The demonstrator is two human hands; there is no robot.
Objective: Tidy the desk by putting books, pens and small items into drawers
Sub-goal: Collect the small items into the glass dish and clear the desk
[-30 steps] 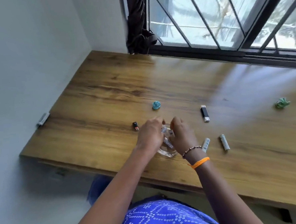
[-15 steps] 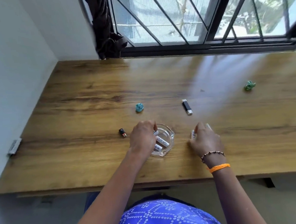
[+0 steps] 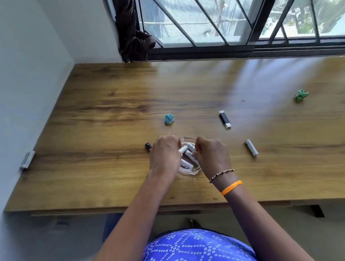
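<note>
Batteries (image 3: 190,157) lie heaped in a small clear glass dish (image 3: 190,170) near the front edge of the wooden worktop (image 3: 109,106), and both hands are busy over it. The left hand (image 3: 165,155) curls round the dish's left rim, most likely to steady it so the glass does not slide. The right hand (image 3: 212,155) has its fingers (image 3: 199,147) bent down into the dish, pinching what looks like one more battery being set among the others; the pinch itself is partly hidden, so that is a judgement.

Gathering the loose cells into one holder seems the point: a dish can go to a drawer in a single trip. One battery (image 3: 251,147) is not yet collected, lying well to the right of the dish. A black USB stick (image 3: 225,119) lies beyond, a small black-and-orange item (image 3: 148,146) just left of the left hand, a blue-patterned ball-like item (image 3: 169,118) behind it, and a green bundle (image 3: 300,95) far right. A white battery-like item (image 3: 27,160) rests at the left edge against the wall. No drawer is in view.
</note>
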